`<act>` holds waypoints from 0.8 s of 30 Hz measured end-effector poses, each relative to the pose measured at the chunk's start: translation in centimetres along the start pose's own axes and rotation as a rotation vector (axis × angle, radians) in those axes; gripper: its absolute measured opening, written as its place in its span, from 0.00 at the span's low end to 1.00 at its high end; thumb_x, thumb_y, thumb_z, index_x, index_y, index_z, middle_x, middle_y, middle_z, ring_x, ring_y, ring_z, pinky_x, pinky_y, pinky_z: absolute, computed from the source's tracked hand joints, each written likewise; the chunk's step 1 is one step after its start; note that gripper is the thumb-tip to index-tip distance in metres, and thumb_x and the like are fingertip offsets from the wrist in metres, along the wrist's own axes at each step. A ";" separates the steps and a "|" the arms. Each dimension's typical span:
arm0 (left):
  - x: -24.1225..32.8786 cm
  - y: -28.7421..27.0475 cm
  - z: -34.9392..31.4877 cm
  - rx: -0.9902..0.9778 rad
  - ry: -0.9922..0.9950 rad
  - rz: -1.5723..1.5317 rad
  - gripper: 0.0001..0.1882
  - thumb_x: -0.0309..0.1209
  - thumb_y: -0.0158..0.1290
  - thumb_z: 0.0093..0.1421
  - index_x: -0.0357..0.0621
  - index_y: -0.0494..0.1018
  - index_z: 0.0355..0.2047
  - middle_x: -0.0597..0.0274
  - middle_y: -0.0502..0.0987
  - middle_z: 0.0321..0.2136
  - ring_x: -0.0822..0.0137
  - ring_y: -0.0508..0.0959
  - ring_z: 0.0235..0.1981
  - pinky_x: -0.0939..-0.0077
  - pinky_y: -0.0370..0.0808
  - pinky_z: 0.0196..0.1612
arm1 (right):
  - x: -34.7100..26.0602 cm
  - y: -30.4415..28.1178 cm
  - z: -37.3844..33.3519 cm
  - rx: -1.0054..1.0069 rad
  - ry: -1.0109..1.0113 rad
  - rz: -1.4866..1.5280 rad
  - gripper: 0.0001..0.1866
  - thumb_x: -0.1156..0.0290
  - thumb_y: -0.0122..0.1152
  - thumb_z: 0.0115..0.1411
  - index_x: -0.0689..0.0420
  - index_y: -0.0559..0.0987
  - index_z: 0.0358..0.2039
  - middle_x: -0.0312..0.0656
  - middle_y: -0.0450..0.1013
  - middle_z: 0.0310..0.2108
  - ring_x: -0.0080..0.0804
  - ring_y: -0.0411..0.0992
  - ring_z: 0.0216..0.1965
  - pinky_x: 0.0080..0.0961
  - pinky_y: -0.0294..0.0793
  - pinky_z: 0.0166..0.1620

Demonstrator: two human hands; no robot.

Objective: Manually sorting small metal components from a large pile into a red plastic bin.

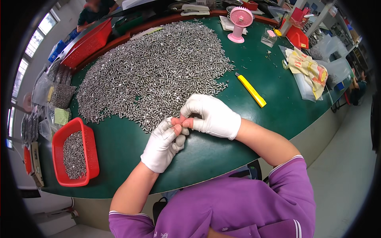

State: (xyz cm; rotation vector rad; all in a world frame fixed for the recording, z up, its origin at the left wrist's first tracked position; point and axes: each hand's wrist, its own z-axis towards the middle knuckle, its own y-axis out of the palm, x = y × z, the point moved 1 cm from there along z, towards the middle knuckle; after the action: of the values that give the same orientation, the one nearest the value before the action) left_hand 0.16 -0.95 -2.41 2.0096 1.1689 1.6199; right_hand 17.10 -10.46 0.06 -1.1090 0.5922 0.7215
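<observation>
My left hand and my right hand meet at the near edge of a wide pile of small silvery metal pins. Both wear white gloves with some bare fingertips. Thumbs and forefingers of the two hands are pinched together, tip to tip. Whatever lies between them is too small and too covered to make out. To the left, a red plastic basket holds more of the same metal pieces. A yellow utility knife lies to the right of the pile.
The green table carries a pink fan at the back and a printed cloth at the right. Bags of parts line the left edge. A second red basket leans at the far left, near another person.
</observation>
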 end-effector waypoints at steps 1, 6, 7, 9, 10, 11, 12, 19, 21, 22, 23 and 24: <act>0.1 0.1 0.0 0.000 0.000 -0.001 0.08 0.32 0.53 0.62 0.48 0.71 0.41 0.68 0.73 0.30 0.81 0.66 0.23 0.90 0.63 0.27 | -0.1 -0.1 0.0 0.006 -0.030 -0.036 0.10 0.65 0.64 0.53 0.56 0.77 0.33 0.41 0.72 0.31 0.37 0.72 0.34 0.29 0.71 0.39; 0.2 0.6 0.0 -0.035 -0.033 -0.018 0.07 0.34 0.53 0.62 0.47 0.71 0.37 0.70 0.72 0.28 0.82 0.62 0.20 0.89 0.60 0.24 | -0.1 -0.1 0.0 0.043 -0.110 -0.043 0.09 0.65 0.65 0.51 0.56 0.78 0.29 0.39 0.72 0.29 0.38 0.72 0.33 0.31 0.72 0.37; 0.2 0.4 0.0 -0.035 -0.034 -0.017 0.07 0.34 0.53 0.62 0.47 0.71 0.37 0.70 0.72 0.28 0.82 0.62 0.20 0.89 0.60 0.24 | -0.1 0.0 0.0 0.065 -0.076 -0.013 0.08 0.65 0.65 0.52 0.56 0.78 0.28 0.39 0.72 0.29 0.38 0.72 0.33 0.31 0.72 0.37; 0.0 0.0 0.2 -0.091 -0.036 -0.068 0.08 0.36 0.52 0.62 0.47 0.71 0.37 0.70 0.72 0.28 0.81 0.63 0.20 0.88 0.60 0.23 | 0.4 0.1 0.1 0.106 -0.046 -0.058 0.08 0.66 0.64 0.52 0.55 0.78 0.29 0.39 0.73 0.30 0.38 0.72 0.34 0.31 0.72 0.37; 0.0 0.2 0.1 -0.092 -0.037 -0.068 0.08 0.36 0.52 0.62 0.47 0.71 0.37 0.70 0.72 0.28 0.81 0.63 0.20 0.88 0.60 0.23 | 0.9 0.1 0.1 0.123 -0.049 -0.134 0.07 0.66 0.63 0.52 0.55 0.78 0.29 0.39 0.73 0.30 0.38 0.72 0.34 0.31 0.72 0.37; 0.1 0.4 0.1 -0.049 -0.036 -0.051 0.08 0.36 0.52 0.63 0.47 0.71 0.37 0.69 0.72 0.28 0.81 0.63 0.20 0.88 0.61 0.23 | 1.1 0.0 0.0 0.124 -0.033 -0.236 0.07 0.67 0.63 0.52 0.55 0.78 0.29 0.39 0.73 0.30 0.38 0.72 0.34 0.32 0.72 0.37; 0.1 0.5 0.0 -0.003 -0.033 -0.035 0.08 0.37 0.52 0.63 0.47 0.71 0.37 0.69 0.73 0.28 0.80 0.63 0.20 0.87 0.61 0.23 | 1.0 -0.1 -0.1 0.124 -0.034 -0.235 0.07 0.67 0.63 0.52 0.55 0.78 0.29 0.39 0.73 0.30 0.38 0.72 0.34 0.32 0.72 0.37; 0.1 -0.1 -0.1 0.043 -0.057 -0.074 0.08 0.38 0.51 0.63 0.49 0.71 0.36 0.66 0.74 0.29 0.78 0.68 0.22 0.85 0.64 0.25 | 0.9 0.5 -0.2 -0.084 -0.109 -0.356 0.06 0.66 0.64 0.49 0.50 0.78 0.28 0.37 0.71 0.28 0.39 0.71 0.32 0.34 0.72 0.35; 0.1 -0.1 -0.1 0.051 -0.072 -0.099 0.08 0.38 0.52 0.63 0.49 0.71 0.35 0.66 0.75 0.29 0.78 0.70 0.23 0.85 0.66 0.26 | 0.8 0.8 -0.1 -0.155 -0.103 -0.464 0.06 0.66 0.64 0.49 0.50 0.78 0.29 0.37 0.71 0.28 0.39 0.71 0.33 0.35 0.72 0.35; 0.1 -0.2 -0.1 0.052 -0.072 -0.099 0.08 0.38 0.52 0.63 0.49 0.71 0.35 0.66 0.75 0.29 0.78 0.70 0.23 0.85 0.66 0.26 | 0.7 0.7 0.0 -0.156 -0.103 -0.463 0.06 0.66 0.64 0.49 0.50 0.78 0.29 0.37 0.71 0.28 0.39 0.71 0.33 0.35 0.72 0.35; 0.1 -0.2 -0.1 0.049 -0.070 -0.101 0.08 0.39 0.52 0.63 0.49 0.71 0.35 0.66 0.75 0.29 0.77 0.70 0.22 0.84 0.66 0.26 | 0.6 0.7 0.0 -0.163 -0.097 -0.480 0.06 0.66 0.64 0.49 0.50 0.78 0.29 0.37 0.70 0.28 0.39 0.71 0.33 0.35 0.72 0.35; 0.1 -0.2 -0.1 0.045 -0.067 -0.103 0.09 0.39 0.52 0.63 0.49 0.71 0.35 0.66 0.75 0.29 0.77 0.70 0.22 0.84 0.66 0.26 | 0.5 0.7 0.0 -0.170 -0.091 -0.497 0.07 0.66 0.64 0.49 0.50 0.78 0.30 0.37 0.70 0.27 0.39 0.71 0.33 0.35 0.72 0.35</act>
State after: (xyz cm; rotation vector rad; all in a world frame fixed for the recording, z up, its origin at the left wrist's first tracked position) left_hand 0.00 -0.78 -2.41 1.9807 1.2727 1.4778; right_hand 16.92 -10.13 -0.68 -1.3083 0.1630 0.3899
